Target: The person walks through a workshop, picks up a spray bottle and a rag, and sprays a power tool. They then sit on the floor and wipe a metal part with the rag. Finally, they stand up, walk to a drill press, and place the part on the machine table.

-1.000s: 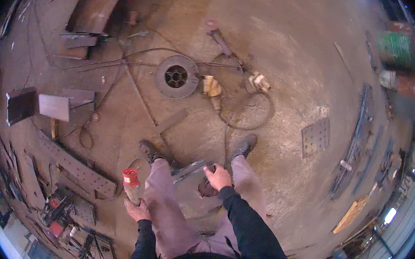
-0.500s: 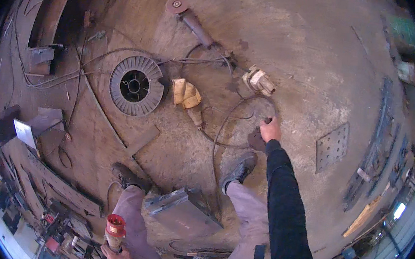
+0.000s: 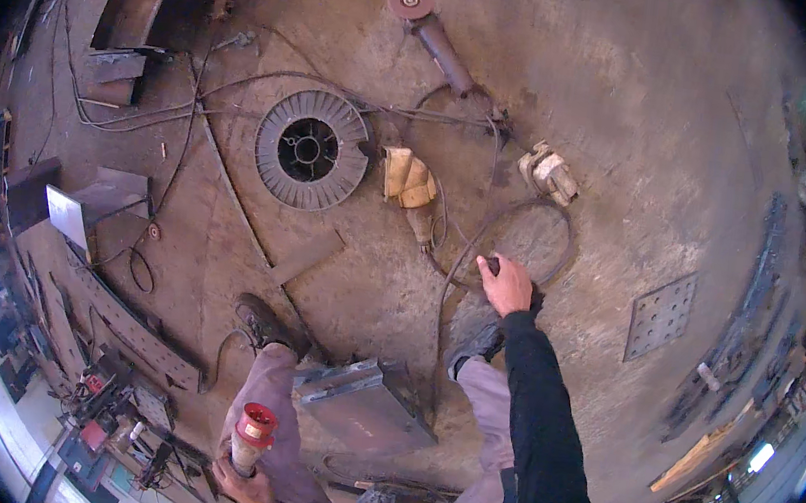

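Observation:
Near my left thigh, my left hand (image 3: pixel 243 481) is wrapped round the pale body of a red industrial plug (image 3: pixel 257 425), its round end facing up. My right hand (image 3: pixel 509 285) reaches out over the floor beyond my right shoe, closed on a dark, rounded thing (image 3: pixel 493 265). Its kind cannot be made out, since the fingers cover most of it. A looped black cable (image 3: pixel 441 328) lies beside this hand. Farther off are a yellow connector (image 3: pixel 410 180) and a whitish connector (image 3: pixel 548 173), both on the floor.
An angle grinder (image 3: pixel 441 53) lies at the far side. Left of the yellow connector is an empty wire spool (image 3: pixel 281 157). A grey metal box (image 3: pixel 368 413) stands between my legs. To the right lies a perforated plate (image 3: pixel 662 316); cables and steel parts spread on the left.
My right hand has come slightly nearer and left, turning with the dark thing. My left hand has raised the red plug a little and moved right. The view has shifted.

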Demonstrator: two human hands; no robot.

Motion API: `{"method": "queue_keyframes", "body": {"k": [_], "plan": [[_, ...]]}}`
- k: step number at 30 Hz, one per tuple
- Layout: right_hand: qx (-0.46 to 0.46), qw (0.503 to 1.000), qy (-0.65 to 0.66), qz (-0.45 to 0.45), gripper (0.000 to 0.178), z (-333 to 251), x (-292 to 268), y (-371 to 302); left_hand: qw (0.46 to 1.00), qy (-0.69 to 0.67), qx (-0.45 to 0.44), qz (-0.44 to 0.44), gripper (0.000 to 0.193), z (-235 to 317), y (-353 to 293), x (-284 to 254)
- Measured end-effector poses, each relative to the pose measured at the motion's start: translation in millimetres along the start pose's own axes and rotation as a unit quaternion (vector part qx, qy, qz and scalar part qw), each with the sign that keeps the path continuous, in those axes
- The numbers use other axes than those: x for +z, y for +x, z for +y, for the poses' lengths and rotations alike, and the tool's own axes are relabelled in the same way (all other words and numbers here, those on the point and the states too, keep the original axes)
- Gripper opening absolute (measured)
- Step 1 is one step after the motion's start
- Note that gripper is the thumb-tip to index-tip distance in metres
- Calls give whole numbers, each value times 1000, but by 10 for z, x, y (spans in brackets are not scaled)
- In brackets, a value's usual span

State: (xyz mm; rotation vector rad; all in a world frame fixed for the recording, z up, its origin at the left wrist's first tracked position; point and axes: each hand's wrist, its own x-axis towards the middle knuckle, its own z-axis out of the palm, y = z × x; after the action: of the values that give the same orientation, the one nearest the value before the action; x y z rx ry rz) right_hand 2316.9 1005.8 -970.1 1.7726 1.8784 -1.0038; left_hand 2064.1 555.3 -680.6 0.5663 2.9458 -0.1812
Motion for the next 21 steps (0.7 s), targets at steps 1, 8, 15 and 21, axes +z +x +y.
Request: {"method": "queue_keyframes", "body": {"k": [1, 8, 15, 21], "plan": [[0, 998, 49, 38, 54, -138, -124, -144, 1000, -12, -6, -1, 51, -4, 5, -26], [42, 901, 393, 176, 73, -1105, -2118, -155, 994, -76, -25, -70, 54, 79, 253, -235], [14, 936, 342, 84, 67, -2417, -3334, 140, 976, -159, -44, -142, 55, -4, 774, -607], [-119, 973, 189, 53, 55, -4517, -2806, 13, 980, -152, -68, -107, 55, -394, 1127, -643]]}}
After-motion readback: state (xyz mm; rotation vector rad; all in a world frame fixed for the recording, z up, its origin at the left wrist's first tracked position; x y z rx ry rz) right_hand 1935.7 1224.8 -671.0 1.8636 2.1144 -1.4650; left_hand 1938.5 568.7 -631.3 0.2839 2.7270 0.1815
